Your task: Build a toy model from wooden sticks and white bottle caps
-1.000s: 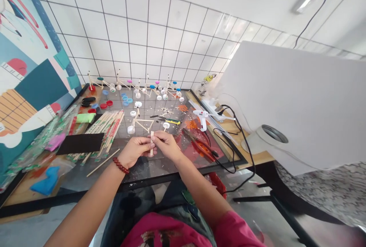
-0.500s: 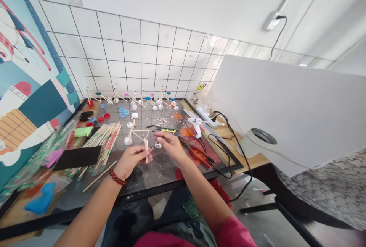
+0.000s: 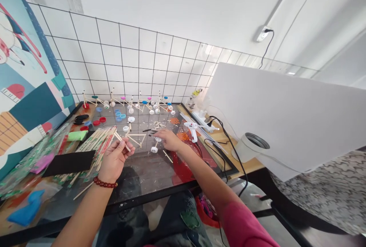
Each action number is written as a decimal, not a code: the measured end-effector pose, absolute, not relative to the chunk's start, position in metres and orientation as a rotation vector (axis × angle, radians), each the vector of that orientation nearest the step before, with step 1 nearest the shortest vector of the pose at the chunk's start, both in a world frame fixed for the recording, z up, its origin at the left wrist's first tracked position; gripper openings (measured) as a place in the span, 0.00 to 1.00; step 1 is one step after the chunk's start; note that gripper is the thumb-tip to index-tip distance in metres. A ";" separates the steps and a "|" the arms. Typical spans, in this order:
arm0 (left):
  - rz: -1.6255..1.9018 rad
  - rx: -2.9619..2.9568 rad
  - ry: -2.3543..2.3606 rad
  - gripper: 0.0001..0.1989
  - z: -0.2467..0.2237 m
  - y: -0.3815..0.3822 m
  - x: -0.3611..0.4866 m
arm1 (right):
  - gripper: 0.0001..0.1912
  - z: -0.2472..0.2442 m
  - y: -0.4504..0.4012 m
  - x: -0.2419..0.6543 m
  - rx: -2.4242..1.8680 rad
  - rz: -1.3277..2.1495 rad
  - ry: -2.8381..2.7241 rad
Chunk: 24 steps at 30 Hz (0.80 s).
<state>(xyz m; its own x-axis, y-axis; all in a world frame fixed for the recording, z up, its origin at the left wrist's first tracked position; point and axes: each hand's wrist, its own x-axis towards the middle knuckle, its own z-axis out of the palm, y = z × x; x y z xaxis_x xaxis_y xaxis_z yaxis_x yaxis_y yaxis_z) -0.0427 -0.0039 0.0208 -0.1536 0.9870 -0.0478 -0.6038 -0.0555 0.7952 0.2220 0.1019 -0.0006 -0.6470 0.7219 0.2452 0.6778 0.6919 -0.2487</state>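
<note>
My left hand (image 3: 116,157) is closed on short wooden sticks (image 3: 123,141) held upright and tilted between thumb and fingers, beside the bundle of chopsticks. My right hand (image 3: 169,140) reaches down to the tabletop with fingers bent and tips partly hidden; what lies under them I cannot make out. Just below its fingers are white bottle caps (image 3: 154,149) joined by a stick. Between my hands lies a wooden-stick frame (image 3: 137,140) shaped like a triangle, with a white cap (image 3: 126,128) near its back end. Two short sticks (image 3: 167,156) lie right of the caps.
Several stick models with cap wheels (image 3: 130,109) stand along the back. A white glue gun (image 3: 191,129) and its cable are on the right. Bundled chopsticks (image 3: 97,140), a black sheet (image 3: 68,163) and plastic bags lie left. A white jar (image 3: 251,147) stands at the right edge.
My left hand has moved left with the sticks, away from the frame. My right hand has lowered to the table, covering where the yellow utility knife lay. The view has shifted slightly.
</note>
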 end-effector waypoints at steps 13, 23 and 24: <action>1.508 0.685 0.969 0.12 0.028 -0.009 -0.037 | 0.11 0.014 -0.002 0.190 -1.407 0.682 -2.296; 1.190 1.197 1.123 0.16 0.022 -0.018 -0.028 | 0.29 0.012 0.022 0.187 -0.986 1.248 -1.675; 1.167 1.256 1.131 0.15 0.020 -0.018 -0.026 | 0.30 0.011 0.026 0.182 -0.905 1.323 -1.623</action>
<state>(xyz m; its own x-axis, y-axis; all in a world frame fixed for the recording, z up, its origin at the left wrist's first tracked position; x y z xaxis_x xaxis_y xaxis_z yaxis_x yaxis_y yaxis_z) -0.0263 -0.0175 0.0200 0.0829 0.9963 0.0212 -0.0105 -0.0204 0.9997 0.1822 0.0260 0.0111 -0.3923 0.9059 0.1593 0.0269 0.1844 -0.9825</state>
